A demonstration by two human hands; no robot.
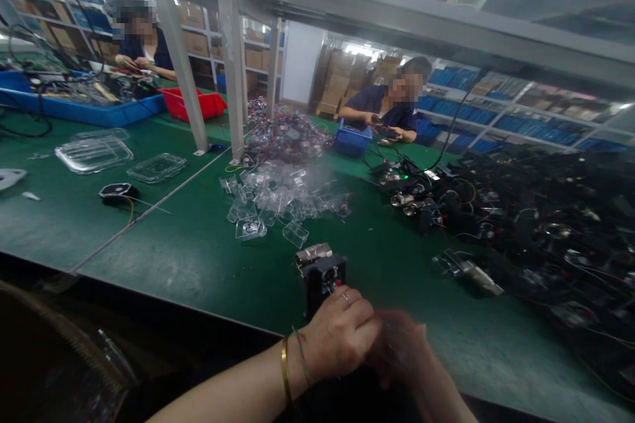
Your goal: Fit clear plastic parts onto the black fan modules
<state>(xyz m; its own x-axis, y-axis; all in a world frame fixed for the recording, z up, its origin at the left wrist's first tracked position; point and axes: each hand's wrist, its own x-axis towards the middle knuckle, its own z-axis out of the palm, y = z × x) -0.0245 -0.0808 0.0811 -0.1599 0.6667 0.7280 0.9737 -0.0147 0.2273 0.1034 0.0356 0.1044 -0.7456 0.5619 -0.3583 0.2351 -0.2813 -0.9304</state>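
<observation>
My left hand (342, 334) is closed around a small black boxy part with a silver metal cylinder on top (321, 269), held upright near the front edge of the green table (198, 251). My right hand (404, 350) is blurred and pressed against the left hand's fingers; what it holds cannot be made out. A heap of small clear plastic covers (278, 198) lies just beyond the part.
A large pile of black wired parts (540, 225) fills the right side. Clear trays (94, 153) and a lone black part (118, 193) lie left. Metal posts (233, 53) rise mid-table. Two people work at the far side beside blue (351, 142) and red (196, 106) bins.
</observation>
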